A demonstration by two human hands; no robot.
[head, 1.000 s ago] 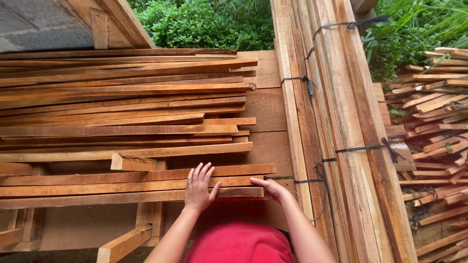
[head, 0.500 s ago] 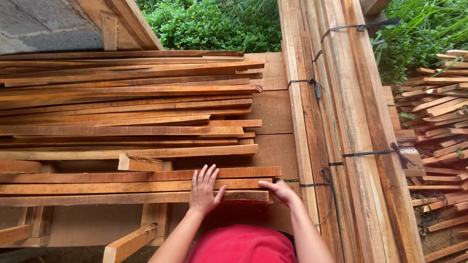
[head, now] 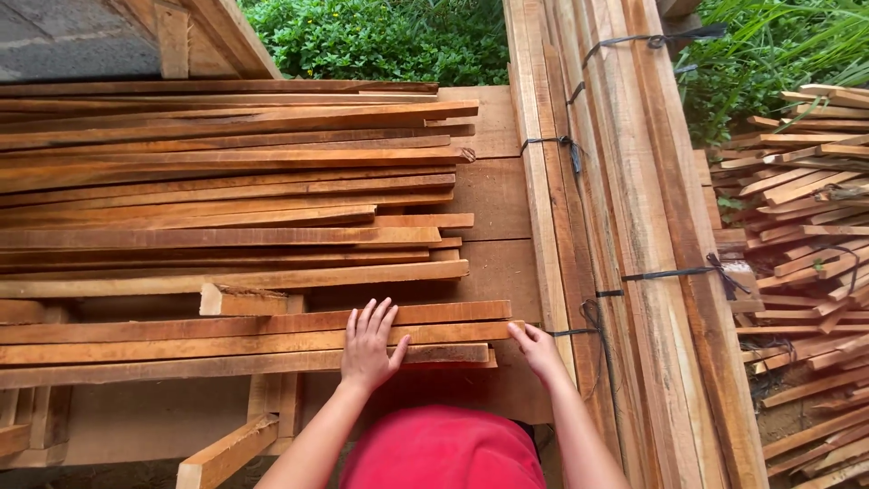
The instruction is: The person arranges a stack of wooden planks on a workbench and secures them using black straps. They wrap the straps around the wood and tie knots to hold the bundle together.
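Inspecting the work at this moment: my left hand [head: 367, 349] lies flat and spread, fingers apart, on the nearest wooden slats [head: 226, 346], three long reddish strips lying side by side at the near edge of the tabletop [head: 489, 195]. My right hand [head: 536, 349] is at the right-hand ends of those same slats, fingers curled against the end grain; I cannot tell whether it grips one or only presses against them. The two hands are apart, neither closed round a strip. As I judge it, these three near slats are roughly level at their ends, while the larger loose stack of slats [head: 226, 181] farther back lies with uneven ends, some jutting past others, so most of the pile looks unsorted. A short offcut block [head: 243, 299] sits between the near slats and the stack. No container holds anything here; the nearest thing to one is strapping. To my right, a long bundle of planks [head: 634, 226] is bound with dark straps [head: 674, 272], and beyond it a heap of short tied sticks [head: 797, 226] rests on the ground, by green shrubs [head: 380, 36].
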